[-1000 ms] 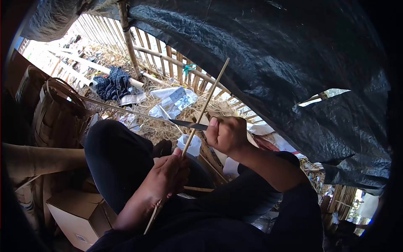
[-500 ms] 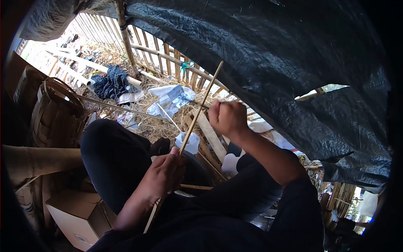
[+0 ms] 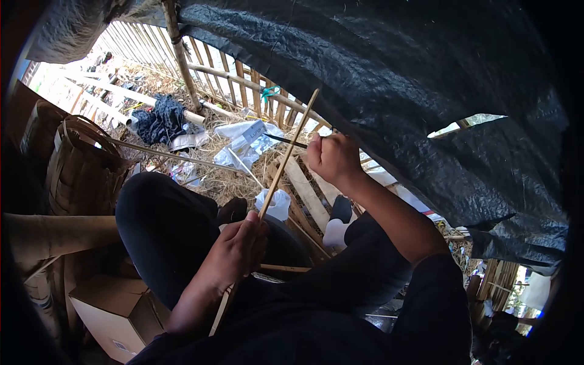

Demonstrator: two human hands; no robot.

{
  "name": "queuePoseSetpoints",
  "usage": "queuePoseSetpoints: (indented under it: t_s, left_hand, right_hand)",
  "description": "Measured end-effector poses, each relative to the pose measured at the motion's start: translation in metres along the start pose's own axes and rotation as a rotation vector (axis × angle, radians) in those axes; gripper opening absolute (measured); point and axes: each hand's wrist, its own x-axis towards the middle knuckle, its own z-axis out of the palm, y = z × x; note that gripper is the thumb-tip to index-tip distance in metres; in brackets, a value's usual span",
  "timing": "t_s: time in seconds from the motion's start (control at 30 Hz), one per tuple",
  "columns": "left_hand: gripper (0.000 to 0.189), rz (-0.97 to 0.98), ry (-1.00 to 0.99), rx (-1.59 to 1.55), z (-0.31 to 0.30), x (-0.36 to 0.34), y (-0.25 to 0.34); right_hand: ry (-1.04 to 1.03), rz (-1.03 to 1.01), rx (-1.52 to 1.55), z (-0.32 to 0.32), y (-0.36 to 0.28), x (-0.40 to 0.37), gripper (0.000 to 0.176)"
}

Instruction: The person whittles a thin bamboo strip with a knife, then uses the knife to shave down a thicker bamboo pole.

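Observation:
A long, thin bamboo strip (image 3: 285, 159) slants up from my lap, its far end pointing away from me. Around its middle my left hand (image 3: 238, 250) is closed, thumb lying along the strip. Beyond it, to the right, my right hand (image 3: 333, 159) is closed on a knife, whose dark, narrow blade (image 3: 285, 140) points left and crosses the strip's upper part. Whether blade and strip touch is unclear. The knife's handle is hidden in my fingers.
A cardboard box (image 3: 118, 313) and a woven basket (image 3: 82, 164) stand at left, near a thick bamboo pole (image 3: 61, 236). Ahead lie straw, plastic bags (image 3: 274, 204) and dark cloth (image 3: 161, 121). A black tarp (image 3: 413, 67) hangs at right beside a bamboo fence (image 3: 234, 82).
My right hand has shifted slightly right and up, and the knife blade now shows clearly across the strip. My left hand keeps its hold, nearly unmoved.

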Motion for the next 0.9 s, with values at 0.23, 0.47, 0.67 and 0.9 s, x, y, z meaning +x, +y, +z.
queuePoseSetpoints:
  t_s: [0.23, 0.47, 0.67, 0.9]
  left_hand:
    - [0.047, 0.009, 0.016, 0.008, 0.003, -0.003, 0.0]
    - [0.048, 0.045, -0.022, 0.043, 0.001, -0.003, -0.009]
    - [0.047, 0.014, 0.0, 0.115, -0.004, -0.004, -0.008]
    - [0.047, 0.012, -0.031, 0.054, -0.007, -0.007, -0.005]
  right_hand:
    - [0.027, -0.001, -0.016, 0.009, -0.003, -0.01, 0.045]
    - [-0.031, -0.073, -0.075, 0.002, -0.013, -0.012, 0.04]
    - [-0.015, -0.082, -0.064, -0.001, -0.03, -0.021, 0.042]
    - [0.04, -0.038, -0.065, 0.006, -0.01, -0.014, 0.042]
